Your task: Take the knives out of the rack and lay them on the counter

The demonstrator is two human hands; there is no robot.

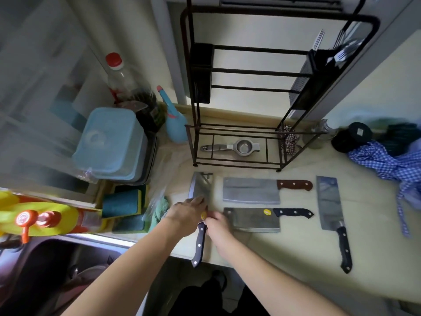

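Several cleavers lie on the pale counter (296,247) in front of the black wire rack (239,71). The leftmost cleaver (201,185) points its blade toward the rack, and its dark handle (199,245) overhangs the counter's front edge. My left hand (186,213) rests flat on the lower part of that blade. My right hand (218,226) pinches the same knife near its yellow sticker, where blade meets handle. To the right lie a brown-handled cleaver (252,190), a black-handled cleaver (252,220) and a long cleaver (330,204) set lengthwise.
A metal lemon squeezer (237,147) lies on the rack's bottom shelf; forks (339,51) stand in its right holder. A blue lidded box (109,142), sponges (123,204) and bottles crowd the left. A blue checked cloth (387,163) lies at the right. The sink (57,270) is lower left.
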